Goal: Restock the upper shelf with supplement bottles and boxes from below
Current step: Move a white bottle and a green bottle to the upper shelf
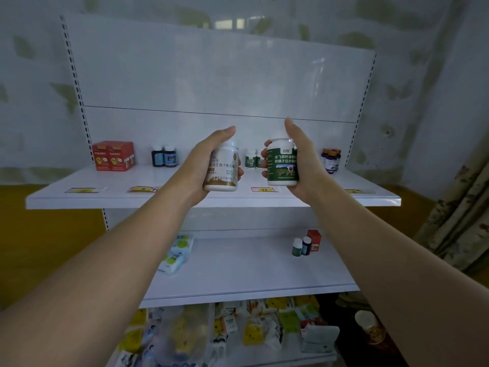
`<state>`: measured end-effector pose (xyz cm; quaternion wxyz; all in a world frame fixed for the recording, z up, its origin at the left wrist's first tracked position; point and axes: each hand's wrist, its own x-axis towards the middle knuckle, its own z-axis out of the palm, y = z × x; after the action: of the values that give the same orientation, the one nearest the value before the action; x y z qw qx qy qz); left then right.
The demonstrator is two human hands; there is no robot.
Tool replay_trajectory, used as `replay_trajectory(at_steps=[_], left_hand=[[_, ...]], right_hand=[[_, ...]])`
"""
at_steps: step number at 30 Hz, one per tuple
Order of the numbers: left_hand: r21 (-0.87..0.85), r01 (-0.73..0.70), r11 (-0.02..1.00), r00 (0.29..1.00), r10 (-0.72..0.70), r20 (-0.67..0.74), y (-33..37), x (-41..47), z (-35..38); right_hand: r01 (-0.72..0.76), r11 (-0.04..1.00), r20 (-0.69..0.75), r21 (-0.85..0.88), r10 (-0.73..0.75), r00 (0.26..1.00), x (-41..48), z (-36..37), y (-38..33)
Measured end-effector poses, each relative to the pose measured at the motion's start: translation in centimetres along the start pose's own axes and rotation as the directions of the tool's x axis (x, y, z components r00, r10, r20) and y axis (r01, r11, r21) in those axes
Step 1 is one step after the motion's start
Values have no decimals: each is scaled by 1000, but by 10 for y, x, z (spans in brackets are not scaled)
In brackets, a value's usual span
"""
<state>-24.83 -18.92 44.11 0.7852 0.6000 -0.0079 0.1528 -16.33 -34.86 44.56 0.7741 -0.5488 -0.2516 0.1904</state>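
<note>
The left bottle (222, 169) is white with a brown band at its foot; the right bottle (282, 162) is white with a dark green label and white lettering. The shelf (79, 200) is white with yellow tags (79, 190). 2 boxes (113, 155) are red. The wall (436, 75) is pale with green blotches.
</note>
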Motion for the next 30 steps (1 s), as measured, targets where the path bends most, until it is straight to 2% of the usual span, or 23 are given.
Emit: replay_trajectory(at_steps=[9,16,22,30], left_hand=[[-3,21,1000,999,-21,39,-22,81,-12],[-33,35,999,999,-36,-21,-53,187,-18],[6,9,1000,997,-9,-80,-65,268,-23],[19,76,997,988,-72,-133,-84,346,-54]], right_hand=[[-22,1000,-16,-8,22,1000,72,-33,17],[-27,999,-13,-32,27,1000,170,-86,31],[-6,990,-79,-144,-6,997,256,-123,33],[-33,964,-149,-262,-7,989,338,-147,74]])
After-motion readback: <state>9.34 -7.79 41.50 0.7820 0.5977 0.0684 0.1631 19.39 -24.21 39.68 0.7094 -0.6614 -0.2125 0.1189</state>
